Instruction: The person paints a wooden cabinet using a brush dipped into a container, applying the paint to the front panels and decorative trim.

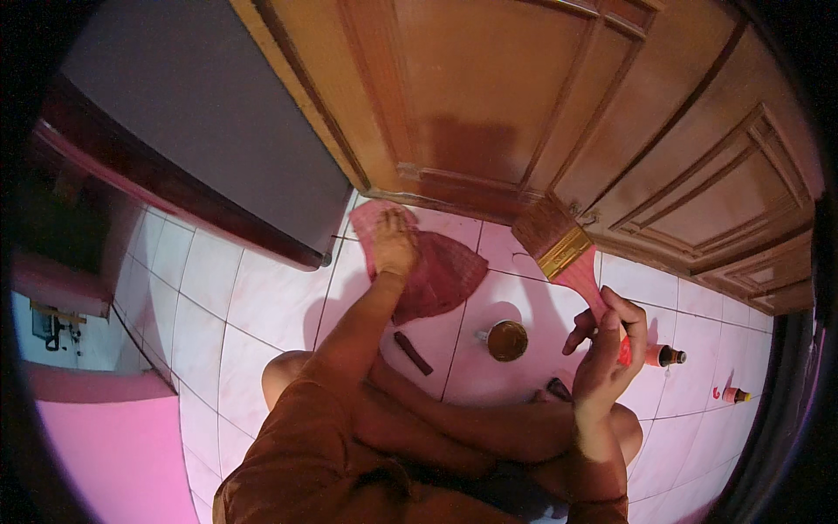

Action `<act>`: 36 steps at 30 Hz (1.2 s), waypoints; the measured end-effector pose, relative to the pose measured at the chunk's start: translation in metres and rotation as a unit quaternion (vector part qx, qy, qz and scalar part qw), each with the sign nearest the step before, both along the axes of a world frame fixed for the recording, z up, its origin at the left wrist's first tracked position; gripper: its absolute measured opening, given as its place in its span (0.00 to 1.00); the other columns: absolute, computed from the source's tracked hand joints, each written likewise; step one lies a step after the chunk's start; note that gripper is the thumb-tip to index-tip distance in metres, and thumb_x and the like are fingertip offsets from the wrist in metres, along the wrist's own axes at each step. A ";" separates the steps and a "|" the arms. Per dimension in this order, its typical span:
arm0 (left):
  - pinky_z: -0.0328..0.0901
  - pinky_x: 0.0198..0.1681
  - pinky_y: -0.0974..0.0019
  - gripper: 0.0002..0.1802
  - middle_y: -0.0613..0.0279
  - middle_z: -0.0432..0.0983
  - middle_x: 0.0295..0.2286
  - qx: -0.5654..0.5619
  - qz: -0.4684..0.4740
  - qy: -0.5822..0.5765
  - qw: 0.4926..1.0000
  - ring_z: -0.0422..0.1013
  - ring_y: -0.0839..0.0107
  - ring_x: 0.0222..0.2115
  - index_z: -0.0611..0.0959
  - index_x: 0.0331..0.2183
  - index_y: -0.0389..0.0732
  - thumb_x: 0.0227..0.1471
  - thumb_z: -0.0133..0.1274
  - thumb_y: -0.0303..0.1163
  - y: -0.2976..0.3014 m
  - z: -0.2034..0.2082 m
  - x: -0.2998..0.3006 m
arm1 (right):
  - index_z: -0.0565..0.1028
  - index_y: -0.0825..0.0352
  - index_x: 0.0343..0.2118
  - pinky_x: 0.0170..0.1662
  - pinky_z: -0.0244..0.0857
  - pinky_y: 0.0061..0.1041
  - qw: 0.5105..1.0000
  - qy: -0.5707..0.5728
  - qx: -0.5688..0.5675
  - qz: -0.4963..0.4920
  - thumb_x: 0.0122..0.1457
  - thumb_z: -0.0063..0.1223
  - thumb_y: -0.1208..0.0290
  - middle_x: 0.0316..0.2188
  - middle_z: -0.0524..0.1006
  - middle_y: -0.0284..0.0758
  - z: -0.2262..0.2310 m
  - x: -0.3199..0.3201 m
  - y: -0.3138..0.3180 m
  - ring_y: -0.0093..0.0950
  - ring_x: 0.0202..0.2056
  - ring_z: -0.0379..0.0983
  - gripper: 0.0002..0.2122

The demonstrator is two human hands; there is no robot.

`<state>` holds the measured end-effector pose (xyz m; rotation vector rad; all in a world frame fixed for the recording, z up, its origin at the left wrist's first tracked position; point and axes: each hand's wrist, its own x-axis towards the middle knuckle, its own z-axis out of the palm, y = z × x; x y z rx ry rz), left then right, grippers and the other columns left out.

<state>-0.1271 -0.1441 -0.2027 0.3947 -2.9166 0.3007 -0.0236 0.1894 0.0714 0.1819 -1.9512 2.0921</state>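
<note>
My right hand (618,349) is closed round the handle of a wide paintbrush (566,249) with a pink-red handle, a gold metal band and brown bristles. It is raised, and its bristles point up and left towards the wooden door. My left hand (395,244) reaches forward onto a reddish-pink cloth (441,272) spread on the floor at the foot of the door. Its fingers are stretched out over the cloth. Between my hands stands a cup (507,341) with brown liquid in it and a handle on its left. Near my legs lies a dark flat strip (413,354).
Brown panelled wooden doors (489,96) rise ahead. A dark grey panel (209,113) stands at the left. Two small bottles, one nearer (665,355) and one farther (736,395), are on the tiled floor (271,297) at the right. My crossed legs (471,424) are close below.
</note>
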 end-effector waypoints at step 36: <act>0.63 0.52 0.53 0.17 0.52 0.75 0.42 0.138 -0.038 0.120 0.982 0.69 0.51 0.46 0.79 0.42 0.36 0.51 0.50 0.32 0.034 0.021 -0.006 | 0.72 0.73 0.46 0.22 0.62 0.20 0.998 -0.051 -0.045 -0.006 0.68 0.44 0.66 0.25 0.75 0.38 0.009 -0.004 0.014 0.22 0.20 0.68 0.14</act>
